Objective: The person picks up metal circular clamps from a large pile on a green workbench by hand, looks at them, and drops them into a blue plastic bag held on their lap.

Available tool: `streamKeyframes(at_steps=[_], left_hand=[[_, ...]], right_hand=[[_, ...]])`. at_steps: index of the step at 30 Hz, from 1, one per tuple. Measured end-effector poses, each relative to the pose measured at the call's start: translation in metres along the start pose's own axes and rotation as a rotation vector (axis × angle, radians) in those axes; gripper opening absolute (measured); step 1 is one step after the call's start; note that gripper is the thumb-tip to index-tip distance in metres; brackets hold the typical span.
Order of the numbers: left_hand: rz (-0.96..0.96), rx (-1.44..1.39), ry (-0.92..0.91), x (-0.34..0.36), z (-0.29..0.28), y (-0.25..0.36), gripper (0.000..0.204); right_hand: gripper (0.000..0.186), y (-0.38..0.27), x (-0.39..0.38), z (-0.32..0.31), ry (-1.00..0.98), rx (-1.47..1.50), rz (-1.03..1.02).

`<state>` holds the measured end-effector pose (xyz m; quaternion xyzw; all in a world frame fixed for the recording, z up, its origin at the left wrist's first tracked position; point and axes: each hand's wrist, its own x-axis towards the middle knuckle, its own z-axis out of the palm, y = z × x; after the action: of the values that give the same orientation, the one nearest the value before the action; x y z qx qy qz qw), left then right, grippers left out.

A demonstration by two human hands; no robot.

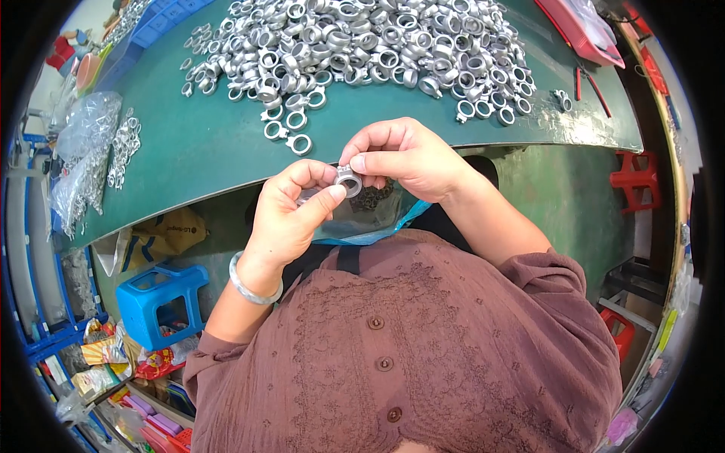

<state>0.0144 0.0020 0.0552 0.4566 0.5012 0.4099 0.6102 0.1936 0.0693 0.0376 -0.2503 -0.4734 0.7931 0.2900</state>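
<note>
My left hand (298,208) grips a silver metal ring clamp (350,186) between thumb and fingers, in front of my chest. My right hand (400,160) pinches the lug at the top of the same ring, its thumb and index finger pressed there. Below the hands, an open clear plastic bag with a blue edge (370,238) lies on my lap with small dark parts (375,198) inside. Beyond my hands, a large pile of similar silver rings (355,45) covers the far part of the green table (174,158).
Plastic bags of small parts (79,158) lie at the table's left. Blue bins (158,19), a red tray (574,30) and red-handled pliers (593,90) sit farther back. A blue stool (155,298) stands lower left; a red stool (634,181) stands at the right.
</note>
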Motion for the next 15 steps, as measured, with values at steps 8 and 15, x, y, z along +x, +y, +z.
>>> streamKeyframes(at_steps=[8, 15], left_hand=[[0.063, 0.038, 0.003, 0.0001, -0.0027, -0.0049, 0.011], [0.162, 0.183, 0.036, -0.0006, -0.0040, -0.0067, 0.012]], right_hand=[[0.011, -0.0015, 0.0000, 0.0012, 0.006, -0.014, 0.012], [0.010, -0.0011, 0.0013, 0.0014, -0.014, -0.005, 0.002]])
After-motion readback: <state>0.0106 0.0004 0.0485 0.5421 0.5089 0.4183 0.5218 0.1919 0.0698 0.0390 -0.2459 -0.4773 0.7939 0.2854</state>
